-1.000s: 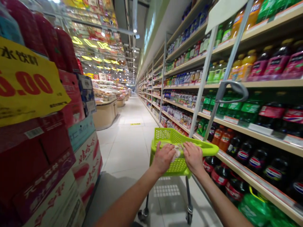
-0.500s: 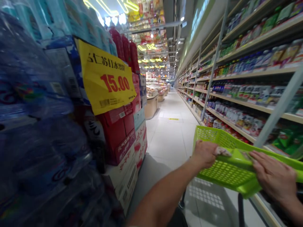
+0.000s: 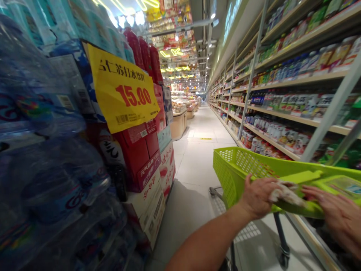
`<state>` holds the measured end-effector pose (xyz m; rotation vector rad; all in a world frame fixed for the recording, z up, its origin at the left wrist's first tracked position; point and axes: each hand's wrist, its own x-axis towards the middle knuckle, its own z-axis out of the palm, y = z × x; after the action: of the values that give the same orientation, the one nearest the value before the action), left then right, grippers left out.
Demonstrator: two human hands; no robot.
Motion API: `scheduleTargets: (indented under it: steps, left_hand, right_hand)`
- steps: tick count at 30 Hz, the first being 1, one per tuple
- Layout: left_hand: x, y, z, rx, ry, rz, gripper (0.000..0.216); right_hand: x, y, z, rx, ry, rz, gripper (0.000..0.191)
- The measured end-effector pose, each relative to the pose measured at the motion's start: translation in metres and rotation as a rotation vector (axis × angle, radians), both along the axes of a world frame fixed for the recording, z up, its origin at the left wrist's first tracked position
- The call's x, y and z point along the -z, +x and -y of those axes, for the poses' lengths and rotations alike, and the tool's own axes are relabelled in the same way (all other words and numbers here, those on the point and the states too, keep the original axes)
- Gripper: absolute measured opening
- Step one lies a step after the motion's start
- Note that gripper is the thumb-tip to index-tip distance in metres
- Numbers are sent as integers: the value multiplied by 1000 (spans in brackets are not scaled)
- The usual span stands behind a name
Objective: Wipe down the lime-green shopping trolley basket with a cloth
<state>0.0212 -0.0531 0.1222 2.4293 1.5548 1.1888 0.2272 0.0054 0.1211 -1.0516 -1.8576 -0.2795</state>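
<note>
My left hand point(image 3: 258, 196) grips the near rim of a lime-green basket cart point(image 3: 237, 165), with a crumpled white tissue point(image 3: 284, 194) pinched under its fingers. To the right, my right hand point(image 3: 338, 214) lies on the same rim, fingers curled over the green edge. The basket looks empty inside. Its grey metal frame and wheels point(image 3: 282, 256) stand on the pale tiled floor.
Stacked shrink-wrapped water packs point(image 3: 53, 150) and red cartons point(image 3: 143, 158) with a yellow 15.00 price sign point(image 3: 122, 92) crowd the left. Drink shelves point(image 3: 282, 105) line the right. The tiled aisle point(image 3: 200, 150) runs ahead towards counters point(image 3: 179, 122).
The view swung left, then steadied; the cart now sits lower right and nearer. Both hands stay on the rim, the left still holding the tissue.
</note>
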Motion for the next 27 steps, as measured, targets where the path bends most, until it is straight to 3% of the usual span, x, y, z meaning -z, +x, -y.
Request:
scheduleTargets:
  steps: [3,8,11,12,14,15,17,22,24,27]
  left_hand:
    - [3,2,-2,-132,-119,126,32]
    - [-2,36,-2,95,58,-11,34]
    - [6,21,-3,109,56,-16,30]
    - [11,11,-4,52,21,8,27]
    - [21,-8,-8,-197,-114,111,26]
    - [24,-11,-12,-227,-131,140,27]
    - [28,-3,-15,-196,-100,178,29]
    - [26,46,-5,104,167,88,26]
    - [31,40,-9,111,178,33,27]
    - [42,4,-23,-90,30,37,33]
  right_hand:
    - [9,-5,10,-89,21,48,35]
    - [8,11,2,-132,24,-38,34]
    - [-3,15,7,-75,-39,-40,37]
    - [-7,14,13,-46,-59,-21,38]
    - [-12,6,27,12,-64,5,34]
    - [-13,1,32,25,-54,-9,33]
    - [-11,-8,38,78,-7,-9,28]
    - [-5,-1,36,40,24,-37,24]
    - [-5,8,34,8,21,-46,24]
    - [-7,20,31,-32,20,-75,22]
